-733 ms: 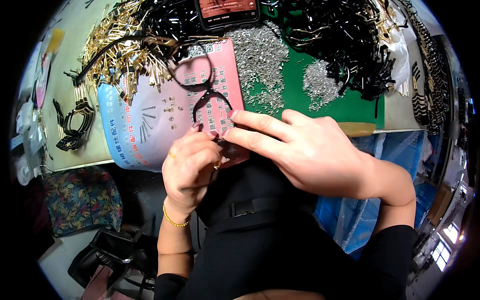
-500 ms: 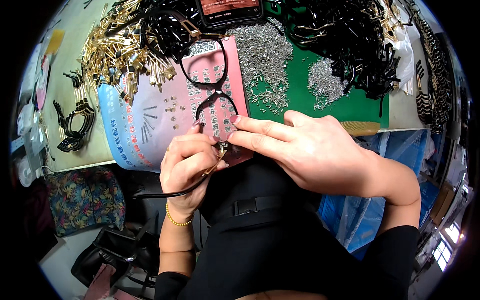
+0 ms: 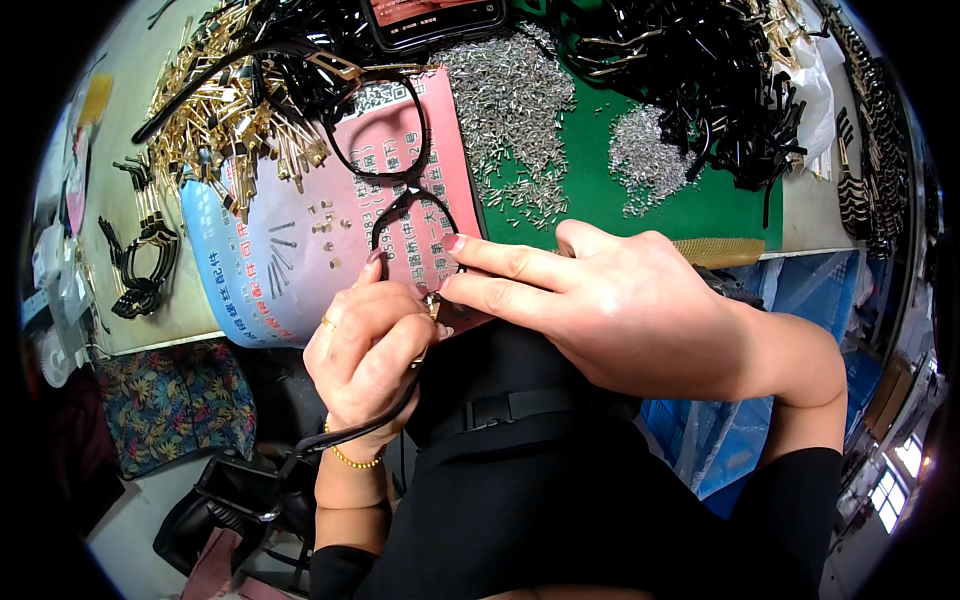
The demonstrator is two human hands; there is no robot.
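Observation:
A black eyeglass frame (image 3: 412, 188) is held over a pink and blue printed sheet (image 3: 222, 255), its one lens opening farther from me. My left hand (image 3: 360, 345) is closed on its near end, fingers curled around the hinge area. From that hand a dark temple arm (image 3: 375, 428) with a gold part at its end slants down to the left. My right hand (image 3: 640, 310) reaches in with two fingers extended, their tips against the near rim; its thumb contact is hidden. The far temple arm (image 3: 200, 95) stretches out left over gold-coloured pieces.
Gold temple pieces (image 3: 275, 145) are heaped back left, black temple arms (image 3: 690, 75) back right. Silver screw-like parts (image 3: 510, 100) and a smaller pile of bits (image 3: 645, 150) lie on a green mat (image 3: 595, 205). A phone (image 3: 435, 22) is at the back; bundled temples (image 3: 150, 260) lie left.
Both hands and the eyeglass frame have shifted slightly left. The far temple arm now swings out further left, and the near temple arm tilts more steeply downward.

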